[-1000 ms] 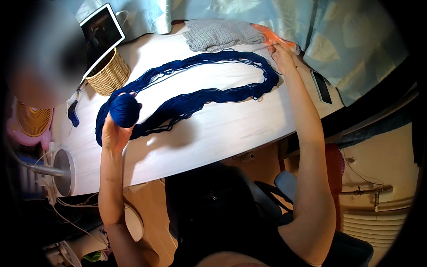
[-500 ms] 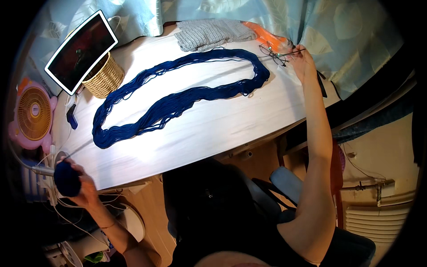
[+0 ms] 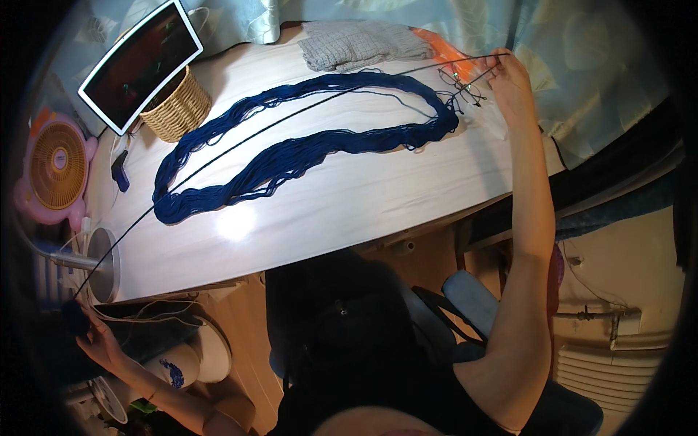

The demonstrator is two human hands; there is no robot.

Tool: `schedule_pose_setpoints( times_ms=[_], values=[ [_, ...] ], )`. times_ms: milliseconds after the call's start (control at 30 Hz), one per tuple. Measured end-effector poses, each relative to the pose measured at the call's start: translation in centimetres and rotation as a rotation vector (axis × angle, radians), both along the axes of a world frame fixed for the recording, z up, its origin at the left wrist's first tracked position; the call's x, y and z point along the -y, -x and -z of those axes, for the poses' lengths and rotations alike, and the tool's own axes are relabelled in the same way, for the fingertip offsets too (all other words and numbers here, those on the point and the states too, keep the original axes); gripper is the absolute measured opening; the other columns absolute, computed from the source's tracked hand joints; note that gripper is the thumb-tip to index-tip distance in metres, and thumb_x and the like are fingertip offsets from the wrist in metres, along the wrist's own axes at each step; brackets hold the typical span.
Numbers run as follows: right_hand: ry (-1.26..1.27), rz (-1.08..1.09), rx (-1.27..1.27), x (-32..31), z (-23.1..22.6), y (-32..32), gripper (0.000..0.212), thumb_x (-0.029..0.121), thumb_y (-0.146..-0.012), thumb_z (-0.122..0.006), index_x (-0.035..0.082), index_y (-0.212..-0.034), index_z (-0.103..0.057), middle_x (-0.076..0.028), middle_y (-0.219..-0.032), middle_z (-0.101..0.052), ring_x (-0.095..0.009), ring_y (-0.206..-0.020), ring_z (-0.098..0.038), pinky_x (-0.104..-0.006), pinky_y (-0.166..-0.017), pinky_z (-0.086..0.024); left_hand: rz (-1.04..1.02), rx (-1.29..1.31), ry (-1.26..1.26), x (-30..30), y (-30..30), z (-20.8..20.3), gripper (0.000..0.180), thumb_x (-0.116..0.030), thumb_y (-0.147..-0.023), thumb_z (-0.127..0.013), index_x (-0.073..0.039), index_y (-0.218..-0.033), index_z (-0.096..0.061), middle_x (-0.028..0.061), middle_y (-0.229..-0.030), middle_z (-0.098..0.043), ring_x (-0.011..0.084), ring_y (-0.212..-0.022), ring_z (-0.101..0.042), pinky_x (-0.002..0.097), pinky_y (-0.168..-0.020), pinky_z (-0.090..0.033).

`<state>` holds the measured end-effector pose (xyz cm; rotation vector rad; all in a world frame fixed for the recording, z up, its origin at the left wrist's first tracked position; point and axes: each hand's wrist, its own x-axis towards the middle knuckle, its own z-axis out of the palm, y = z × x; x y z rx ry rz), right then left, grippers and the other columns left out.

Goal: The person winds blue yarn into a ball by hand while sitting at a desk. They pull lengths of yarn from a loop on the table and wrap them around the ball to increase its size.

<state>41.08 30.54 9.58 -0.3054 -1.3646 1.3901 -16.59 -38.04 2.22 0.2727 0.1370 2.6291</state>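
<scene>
Head view: person seated at a pale table (image 3: 327, 196), both arms stretched wide. Left hand (image 3: 102, 341) out past the table's near left corner, low and in shadow, grasping a dark blue ball (image 3: 73, 317); exact finger placement hard to make out there, at the dark rim. Right hand (image 3: 512, 83) raised at the far right, thumb and fingertips pinched together on a strand (image 3: 254, 136) of the same dark yarn. Strand runs taut and nearly straight from ball to right fingers, slanting above the hank (image 3: 320, 150). From those fingers a second length drops back toward the hank's right end, over or just beside a pair of glasses (image 3: 465, 87); I cannot tell which. Hank lies on the table as a long, loose blue loop, both ends rounded, some threads straying off its lower side. Behind it, a folded grey knit (image 3: 363, 45), with an orange bag (image 3: 447, 54) against its right end, near the right hand. At the far left, a wicker basket (image 3: 178, 109) with a white-framed tablet (image 3: 142, 65) leaning by it. Left of the table, a pink fan (image 3: 58, 160); on the near left corner, a round lamp base (image 3: 107, 265). Pale blue curtain (image 3: 582, 58) hangs along the back.
</scene>
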Motion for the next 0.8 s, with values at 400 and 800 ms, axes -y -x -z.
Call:
schedule_pose_setpoints(
  times_ms=[400, 800],
  values=[
    [0.312, 0.017, 0.275, -6.0, 5.5, -4.7, 0.015, 0.019, -0.090, -0.051, 0.006, -0.094, -0.058, -0.005, -0.094, -0.060, -0.014, -0.091, -0.056, -0.0296, -0.086, -0.043, -0.170, -0.161, 0.272, 10.8, 2.9, 3.3, 0.058, -0.011, -0.092, -0.049, -0.001, -0.142, -0.020, 0.0159, -0.148, -0.020, 0.0301, -0.134, -0.026, 0.0434, -0.105, -0.037],
    [-0.275, -0.117, 1.035, 1.2, 1.3, -2.4, 0.038, 0.030, -0.087, -0.054, 0.004, -0.114, -0.062, -0.010, -0.121, -0.058, -0.020, -0.118, -0.048, -0.0316, -0.103, -0.030, -0.598, -0.334, 0.531, 4.8, -3.2, -8.4, 0.055, -0.009, -0.091, -0.048, 0.004, -0.138, -0.024, 0.0174, -0.147, -0.021, 0.0320, -0.134, -0.025, 0.0437, -0.111, -0.027]
  ],
)
